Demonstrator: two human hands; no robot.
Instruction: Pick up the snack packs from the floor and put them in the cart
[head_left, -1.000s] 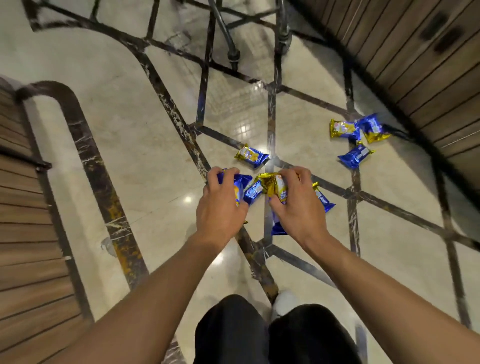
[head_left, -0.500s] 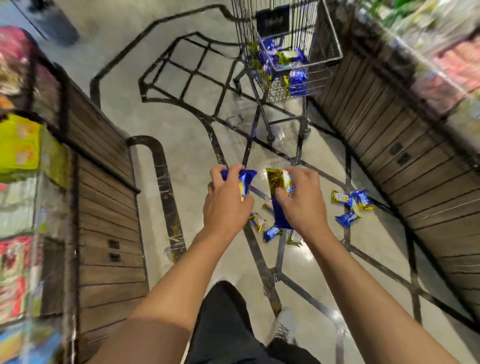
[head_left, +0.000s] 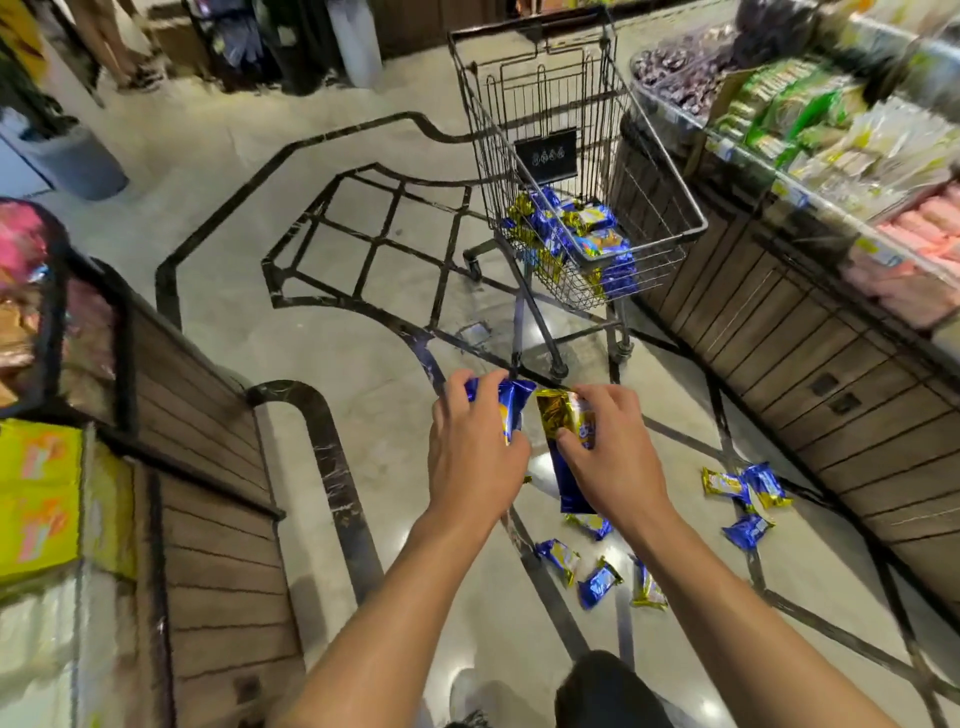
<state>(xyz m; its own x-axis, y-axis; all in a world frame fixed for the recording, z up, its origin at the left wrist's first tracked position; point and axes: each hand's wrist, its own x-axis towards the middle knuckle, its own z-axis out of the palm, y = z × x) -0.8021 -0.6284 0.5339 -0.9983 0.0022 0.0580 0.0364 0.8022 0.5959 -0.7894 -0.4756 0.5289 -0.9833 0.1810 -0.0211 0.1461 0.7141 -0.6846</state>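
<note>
Two hands (head_left: 475, 457) (head_left: 613, 462), packs (head_left: 511, 410) gripped.

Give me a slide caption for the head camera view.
Both hands lift blue-and-gold snack packs toward the wire cart; more remain on the floor.

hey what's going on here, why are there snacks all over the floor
A person is clearing spilled snack packs off a shop floor into a wire shopping cart. The left hand holds a blue pack and the right hand holds gold and blue packs, both lifted clear of the floor. The cart ahead already holds a pile. More packs lie near the feet and by the wooden counter.
</note>
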